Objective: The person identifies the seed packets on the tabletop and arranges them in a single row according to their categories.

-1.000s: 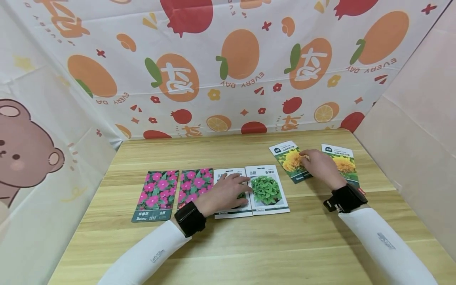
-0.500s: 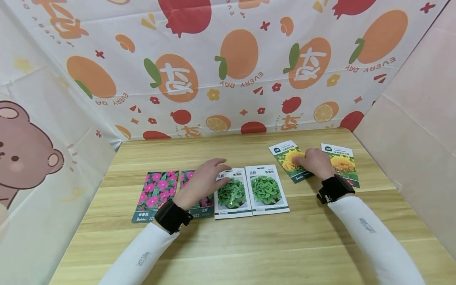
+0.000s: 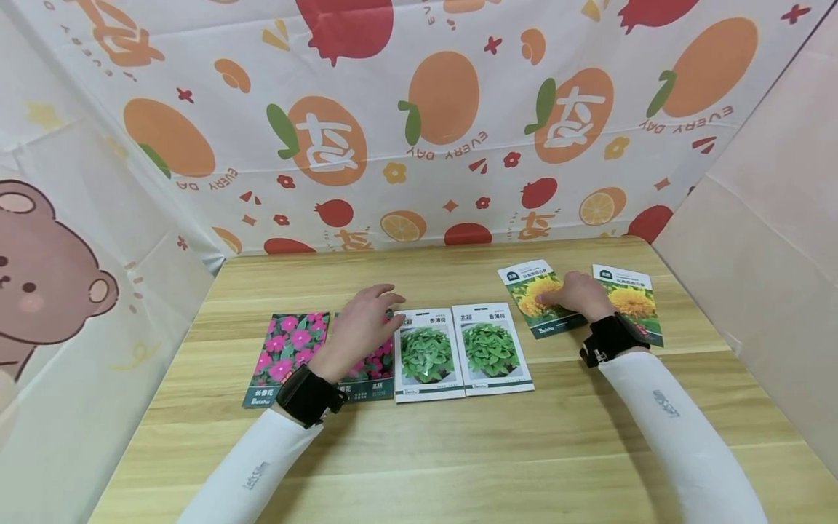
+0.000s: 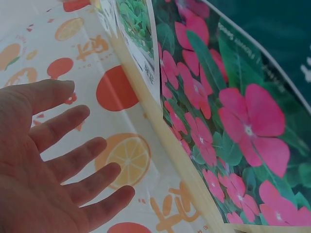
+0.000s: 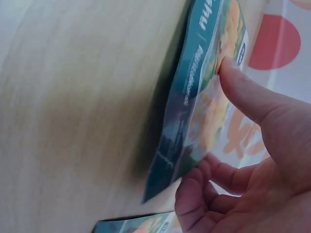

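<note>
From the head view, the left hand (image 3: 363, 324) hovers with fingers spread and relaxed over the second pink-flowered paper seed packet (image 3: 378, 364), left of frame centre on the pale wooden table (image 3: 419, 451). Another pink-flowered packet (image 3: 286, 359) lies just left of it, and two white packets picturing green leaves (image 3: 427, 354) (image 3: 491, 349) sit side by side at the centre. At centre right, the right hand (image 3: 579, 295) holds a tilted yellow-flowered seed packet (image 3: 533, 295); a matching yellow packet (image 3: 630, 302) lies just beside it.

The left wrist view shows the open palm (image 4: 43, 160) above the pink blooms (image 4: 233, 131), holding nothing.

The right wrist view shows the thumb (image 5: 243, 92) on top of the yellow-flowered packet's (image 5: 204, 97) face and curled fingers (image 5: 194, 194) at its lifted edge, pinching it.
</note>
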`<state>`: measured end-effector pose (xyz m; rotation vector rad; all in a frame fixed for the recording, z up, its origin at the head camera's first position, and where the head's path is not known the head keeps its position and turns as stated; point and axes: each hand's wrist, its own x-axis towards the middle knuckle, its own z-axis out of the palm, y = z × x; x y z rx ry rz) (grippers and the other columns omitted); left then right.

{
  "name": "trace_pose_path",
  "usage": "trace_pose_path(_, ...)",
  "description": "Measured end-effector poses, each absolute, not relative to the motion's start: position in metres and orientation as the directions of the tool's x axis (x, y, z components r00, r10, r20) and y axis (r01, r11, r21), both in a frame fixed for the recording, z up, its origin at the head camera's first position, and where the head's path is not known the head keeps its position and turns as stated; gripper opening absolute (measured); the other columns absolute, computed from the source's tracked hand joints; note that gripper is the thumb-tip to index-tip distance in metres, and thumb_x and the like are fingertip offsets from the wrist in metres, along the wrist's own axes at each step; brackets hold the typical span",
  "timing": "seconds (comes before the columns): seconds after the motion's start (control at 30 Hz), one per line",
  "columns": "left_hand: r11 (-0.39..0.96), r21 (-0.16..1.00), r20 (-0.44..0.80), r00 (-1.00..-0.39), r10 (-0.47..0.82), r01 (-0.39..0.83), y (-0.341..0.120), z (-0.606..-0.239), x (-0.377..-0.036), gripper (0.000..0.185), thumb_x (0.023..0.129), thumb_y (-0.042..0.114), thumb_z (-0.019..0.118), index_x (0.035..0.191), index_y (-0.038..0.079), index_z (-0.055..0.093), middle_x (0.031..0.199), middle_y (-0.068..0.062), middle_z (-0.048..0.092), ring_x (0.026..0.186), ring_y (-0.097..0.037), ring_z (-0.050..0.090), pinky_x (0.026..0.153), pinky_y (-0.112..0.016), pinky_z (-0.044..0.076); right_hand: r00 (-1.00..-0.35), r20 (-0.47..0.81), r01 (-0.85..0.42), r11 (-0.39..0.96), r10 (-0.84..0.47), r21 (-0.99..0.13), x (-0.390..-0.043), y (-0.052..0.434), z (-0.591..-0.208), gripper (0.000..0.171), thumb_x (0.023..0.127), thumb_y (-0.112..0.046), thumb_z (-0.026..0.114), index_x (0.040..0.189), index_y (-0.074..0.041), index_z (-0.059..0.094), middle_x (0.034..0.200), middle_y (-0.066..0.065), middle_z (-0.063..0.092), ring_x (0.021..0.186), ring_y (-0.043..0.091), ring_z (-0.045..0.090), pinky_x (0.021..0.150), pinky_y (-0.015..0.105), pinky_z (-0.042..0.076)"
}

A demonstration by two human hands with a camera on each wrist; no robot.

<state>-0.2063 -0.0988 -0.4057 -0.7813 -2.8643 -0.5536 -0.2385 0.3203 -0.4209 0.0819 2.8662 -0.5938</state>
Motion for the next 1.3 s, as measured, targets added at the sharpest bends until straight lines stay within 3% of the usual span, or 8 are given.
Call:
trace_pose_path(0.23, 0.802, 0.321, 0.226, -0.863, 0.451, 0.503, -0.101, -0.406, -0.207, 0.03, 0.099, 0.024, 0.073, 0.122, 0.005, 0.075, 0.142, -0.018, 0.061, 0.131, -0.037, 0.057, 0.107, -0.052, 0.048, -0.991, -0.13, 0.052, 0.88, -0.011, -0.472, -0.232, 0.336, -0.417, 0.048, 0.106, -0.024, 0.062, 0.066, -0.014, 0.037, 0.063, 0.0, 0.024, 0.058, 0.017, 0.023, 0.06, 0.037, 0.022)
trace_pose_path(0.3, 0.805, 0.323, 0.219, -0.867, 0.448, 0.498, -0.102, -0.406, -0.208, 0.031, 0.099, 0.024, 0.073, 0.123, 0.005, 0.075, 0.142, -0.019, 0.06, 0.131, -0.037, 0.057, 0.108, -0.052, 0.048, -0.995, -0.1, 0.033, 0.878, -0.018, -0.478, -0.229, 0.34, -0.415, 0.047, 0.108, -0.019, 0.058, 0.067, -0.014, 0.036, 0.064, 0.0, 0.024, 0.059, 0.018, 0.023, 0.062, 0.038, 0.022)
trace_pose_path(0.37, 0.806, 0.329, 0.212, -0.87, 0.445, 0.493, -0.104, -0.405, -0.209, 0.031, 0.099, 0.025, 0.072, 0.123, 0.005, 0.074, 0.142, -0.018, 0.06, 0.131, -0.037, 0.057, 0.108, -0.052, 0.048, -0.998, -0.065, 0.024, 0.874, -0.009, -0.486, -0.227, 0.345, -0.413, 0.039, 0.108, -0.019, 0.057, 0.072, -0.006, 0.051, 0.065, 0.004, 0.039, 0.061, 0.02, 0.033, 0.063, 0.039, 0.027)
trace_pose_path(0.47, 0.801, 0.344, 0.204, -0.871, 0.446, 0.491, -0.105, -0.403, -0.209, 0.032, 0.099, 0.024, 0.073, 0.124, 0.005, 0.074, 0.142, -0.019, 0.06, 0.13, -0.037, 0.058, 0.108, -0.052, 0.047, -0.999, -0.043, 0.036, 0.84, 0.015, -0.541, -0.223, 0.351, -0.41, 0.03, 0.107, -0.025, 0.06, 0.097, 0.002, 0.068, 0.079, 0.01, 0.06, 0.068, 0.029, 0.051, 0.065, 0.043, 0.038)
trace_pose_path(0.53, 0.796, 0.354, 0.203, -0.871, 0.447, 0.49, -0.105, -0.402, -0.209, 0.032, 0.098, 0.024, 0.073, 0.124, 0.005, 0.074, 0.142, -0.019, 0.06, 0.13, -0.037, 0.058, 0.108, -0.052, 0.047, -0.999, -0.048, 0.038, 0.796, 0.011, -0.605, -0.22, 0.357, -0.41, 0.036, 0.105, -0.032, 0.063, 0.113, 0.003, 0.069, 0.088, 0.012, 0.066, 0.075, 0.032, 0.057, 0.066, 0.045, 0.042)
trace_pose_path(0.7, 0.786, 0.38, 0.196, -0.873, 0.446, 0.487, -0.106, -0.402, -0.209, 0.032, 0.098, 0.023, 0.073, 0.125, 0.004, 0.074, 0.143, -0.02, 0.059, 0.13, -0.038, 0.058, 0.107, -0.052, 0.048, -0.993, -0.12, 0.082, 0.694, -0.006, -0.715, -0.214, 0.365, -0.404, 0.039, 0.107, -0.034, 0.061, 0.116, 0.004, 0.066, 0.083, 0.009, 0.062, 0.073, 0.028, 0.051, 0.064, 0.04, 0.037)
trace_pose_path(1.0, 0.787, 0.408, 0.167, -0.885, 0.434, 0.463, -0.11, -0.403, -0.21, 0.035, 0.1, 0.024, 0.071, 0.128, 0.003, 0.071, 0.146, -0.02, 0.057, 0.134, -0.038, 0.054, 0.11, -0.053, 0.046, -0.978, -0.208, 0.151, 0.683, -0.001, -0.714, -0.193, 0.362, -0.395, 0.043, 0.112, -0.03, 0.047, 0.12, 0.01, 0.06, 0.098, 0.012, 0.058, 0.082, 0.02, 0.048, 0.071, 0.033, 0.042)
trace_pose_path(1.3, 0.796, 0.427, 0.158, -0.902, 0.402, 0.43, -0.113, -0.405, -0.207, 0.038, 0.1, 0.024, 0.072, 0.132, 0.003, 0.069, 0.144, -0.02, 0.058, 0.133, -0.038, 0.055, 0.108, -0.055, 0.046, -0.976, -0.218, 0.17, 0.66, 0.009, -0.732, -0.172, 0.358, -0.411, 0.034, 0.112, -0.027, 0.047, 0.099, 0.002, 0.059, 0.074, 0.001, 0.043, 0.063, 0.016, 0.04, 0.058, 0.03, 0.035)
